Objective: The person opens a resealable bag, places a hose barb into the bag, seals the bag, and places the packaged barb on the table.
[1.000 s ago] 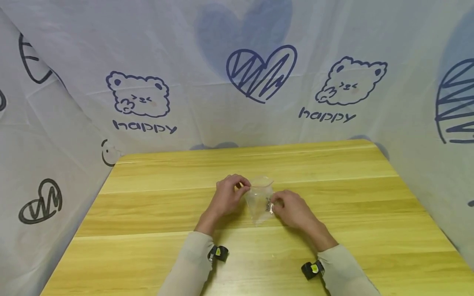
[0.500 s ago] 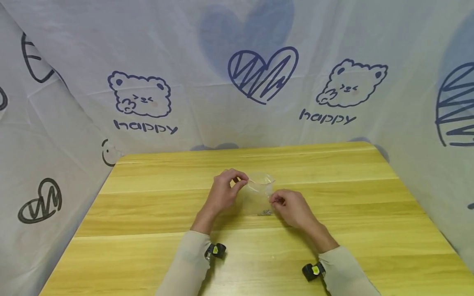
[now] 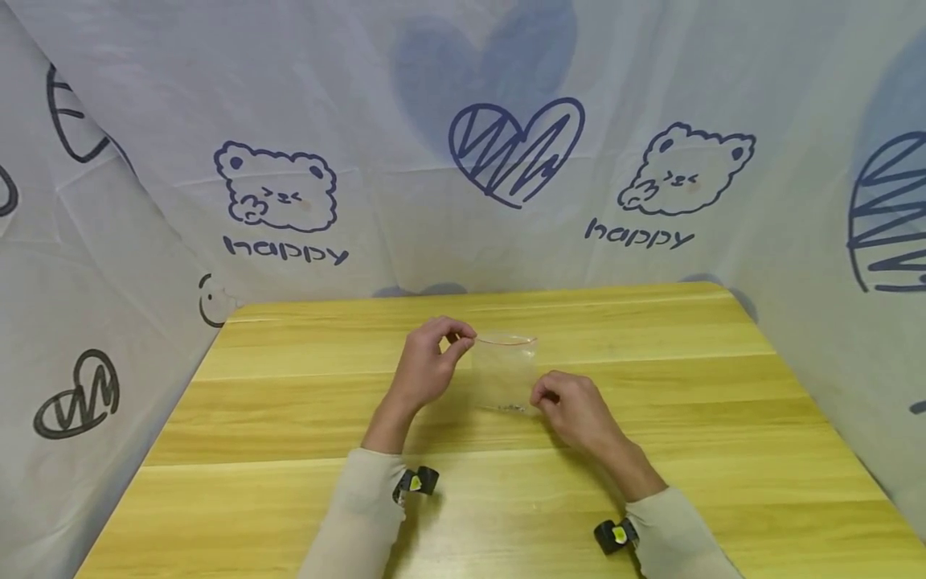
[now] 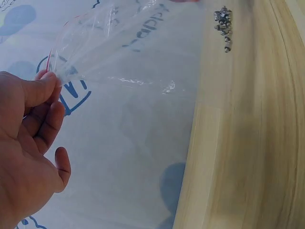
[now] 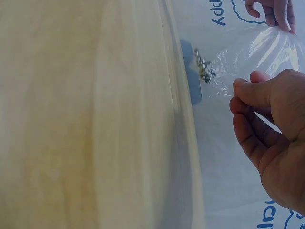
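Observation:
A clear plastic zip bag (image 3: 502,374) with a red line along its top hangs upright over the table. Small shiny metal pieces, like screws or nuts (image 3: 512,408), lie gathered at its bottom; their exact kind is too small to tell. My left hand (image 3: 427,363) pinches the upper left corner between thumb and forefinger, as the left wrist view shows with the bag's red strip (image 4: 50,55) at the fingertips. Lower down, at the right edge, my right hand (image 3: 575,406) pinches the film near the metal pieces (image 5: 205,69), its other fingers curled.
The wood-grain table (image 3: 289,418) stretches around both hands. Behind it and along both sides hangs a white cloth (image 3: 405,217) with blue hearts and bears. A black wrist camera (image 3: 418,481) sits at the left cuff, another camera (image 3: 615,536) at the right.
My left hand has risen and moved left, drawing the bag upright and flatter. Its curved mouth has straightened, and the metal pieces have dropped to the bottom. My right hand has barely moved.

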